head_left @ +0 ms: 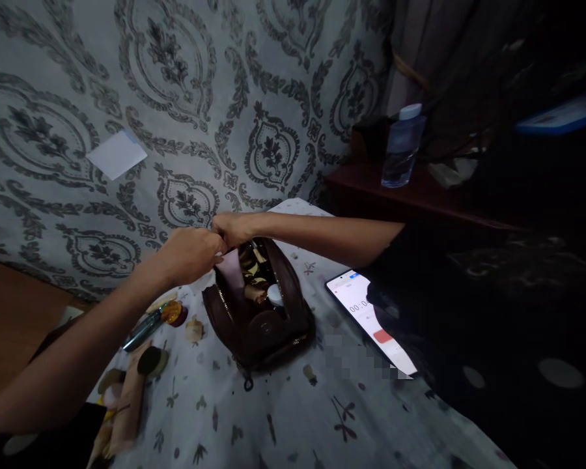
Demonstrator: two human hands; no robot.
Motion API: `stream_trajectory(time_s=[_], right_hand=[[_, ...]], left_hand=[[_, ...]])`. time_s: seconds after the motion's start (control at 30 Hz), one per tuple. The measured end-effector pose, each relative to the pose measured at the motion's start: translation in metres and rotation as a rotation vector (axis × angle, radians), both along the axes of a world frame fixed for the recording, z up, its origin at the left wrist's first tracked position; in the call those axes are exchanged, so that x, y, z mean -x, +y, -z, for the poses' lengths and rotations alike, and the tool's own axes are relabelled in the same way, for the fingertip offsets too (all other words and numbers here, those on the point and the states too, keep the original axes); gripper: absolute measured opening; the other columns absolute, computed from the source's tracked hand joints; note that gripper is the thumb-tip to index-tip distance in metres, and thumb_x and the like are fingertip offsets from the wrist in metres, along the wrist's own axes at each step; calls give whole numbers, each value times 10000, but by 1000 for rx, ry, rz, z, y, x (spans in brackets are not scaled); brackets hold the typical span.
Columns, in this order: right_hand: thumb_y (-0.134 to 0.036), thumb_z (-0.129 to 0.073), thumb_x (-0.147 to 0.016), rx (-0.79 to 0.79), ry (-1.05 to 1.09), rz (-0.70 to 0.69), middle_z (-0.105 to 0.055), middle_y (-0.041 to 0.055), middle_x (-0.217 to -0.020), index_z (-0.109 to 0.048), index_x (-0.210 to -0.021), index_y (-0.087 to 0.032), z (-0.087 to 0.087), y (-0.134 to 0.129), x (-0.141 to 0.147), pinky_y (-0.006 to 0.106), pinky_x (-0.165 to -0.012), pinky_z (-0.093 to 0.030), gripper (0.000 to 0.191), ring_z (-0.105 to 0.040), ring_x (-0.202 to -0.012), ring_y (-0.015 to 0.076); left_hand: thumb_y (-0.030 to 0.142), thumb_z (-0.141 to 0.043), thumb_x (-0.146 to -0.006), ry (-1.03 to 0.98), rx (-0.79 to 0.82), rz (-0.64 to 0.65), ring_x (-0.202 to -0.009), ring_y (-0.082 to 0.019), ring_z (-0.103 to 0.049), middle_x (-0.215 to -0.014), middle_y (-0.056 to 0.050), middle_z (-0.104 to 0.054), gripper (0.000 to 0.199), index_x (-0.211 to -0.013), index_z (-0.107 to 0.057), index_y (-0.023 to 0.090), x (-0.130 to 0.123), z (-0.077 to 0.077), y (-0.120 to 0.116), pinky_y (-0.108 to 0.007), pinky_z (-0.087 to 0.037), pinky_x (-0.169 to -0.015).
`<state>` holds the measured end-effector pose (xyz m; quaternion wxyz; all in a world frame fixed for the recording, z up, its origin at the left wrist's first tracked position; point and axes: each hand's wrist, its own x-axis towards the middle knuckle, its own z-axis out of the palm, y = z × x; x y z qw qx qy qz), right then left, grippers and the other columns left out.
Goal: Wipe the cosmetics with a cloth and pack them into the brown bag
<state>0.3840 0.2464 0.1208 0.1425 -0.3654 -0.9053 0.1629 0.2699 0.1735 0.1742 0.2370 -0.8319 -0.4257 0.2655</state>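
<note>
A dark brown zippered makeup bag (266, 332) lies unzipped on the patterned sheet. Inside it show a pale pink tube (232, 273), a round white lid (275, 295) and several gold-toned items (252, 264). At the bag's far left corner, my left hand (195, 253) is closed, its thumb against the rim near the pink tube. My right hand (232, 228) reaches across the far end and meets the left hand there. Its fingers are curled, and their tips are hidden, so what they pinch cannot be made out.
Left of the bag lie cosmetics: an orange-yellow round container (174, 312), a teal tube (143, 331), a dark round item (152, 361) and a long pinkish box (131, 397). A lit phone (356, 306) rests at right. A water bottle (403, 146) stands on a reddish ledge (356, 185). Patterned wall behind.
</note>
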Motion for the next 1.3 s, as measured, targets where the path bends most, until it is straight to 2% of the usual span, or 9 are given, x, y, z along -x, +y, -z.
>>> stream_trajectory(time_s=[0.3, 0.4, 0.53, 0.63, 0.77, 0.87, 1.03, 1.17, 1.3], right_hand=[[-42, -593, -742, 136, 137, -32, -615, -40, -592, -713, -767, -91, -4, -4, -12, 187, -575, -473, 132, -576, -590, 97], [-28, -568, -756, 127, 122, -81, -609, -42, -588, -702, -779, -83, -8, -10, -20, 177, -562, -449, 147, -569, -579, 87], [-41, -591, -750, 137, 47, -125, -665, -22, -676, -714, -935, -83, -10, -16, -29, 197, -591, -432, 226, -590, -621, 101], [-104, -704, -719, 32, -4, -115, -692, 1, -784, -711, -1014, -89, -9, -19, -28, 208, -611, -408, 295, -588, -691, 116], [-144, -777, -684, -127, -53, -49, -681, -1, -780, -721, -960, -107, -7, -23, -24, 214, -613, -366, 284, -573, -715, 123], [-112, -759, -693, -129, -22, -66, -668, -11, -721, -723, -937, -111, -6, -23, -23, 218, -616, -362, 246, -569, -694, 122], [-96, -741, -696, -99, -7, -61, -675, -7, -733, -721, -928, -109, -7, -24, -25, 216, -610, -370, 233, -568, -686, 118], [-81, -726, -705, -108, -31, -54, -690, 14, -770, -725, -902, -104, -7, -28, -27, 216, -605, -375, 199, -566, -683, 117], [-128, -745, -723, -99, -32, -66, -677, -1, -748, -720, -898, -120, -4, -27, -31, 206, -623, -380, 177, -570, -678, 112]], left_hand=[[122, -424, -908, 103, -53, 102, -921, -325, -711, -933, -138, -750, 297, -951, -716, 162, 1, -6, 6, -402, -511, -789], [169, -435, -925, 72, -24, 86, -927, -312, -704, -946, -146, -750, 283, -917, -718, 167, 2, -5, 10, -393, -504, -805], [270, -471, -942, 44, -20, 89, -966, -300, -695, -984, -122, -749, 266, -916, -723, 190, 6, 0, 13, -381, -496, -830], [292, -483, -940, 36, -38, 80, -968, -295, -698, -970, -104, -751, 260, -953, -728, 202, 7, 2, 11, -375, -495, -835], [245, -443, -949, 14, -23, 98, -979, -306, -701, -1003, -108, -747, 297, -1009, -731, 205, 6, 3, 3, -372, -502, -812], [227, -430, -951, -12, -25, 93, -1002, -310, -696, -1034, -112, -742, 314, -1048, -728, 205, 7, 5, 1, -377, -501, -823], [333, -467, -963, -62, -3, 72, -983, -273, -693, -1017, -88, -747, 289, -1064, -720, 237, 10, 6, 7, -339, -481, -833], [417, -506, -940, -282, 4, 69, -913, -235, -678, -983, -55, -743, 290, -1087, -707, 268, 23, 0, 5, -276, -442, -756], [495, -428, -942, -676, -82, -16, -662, -187, -602, -672, -7, -661, 384, -960, -704, 228, 53, -4, -12, -249, -369, -621]])
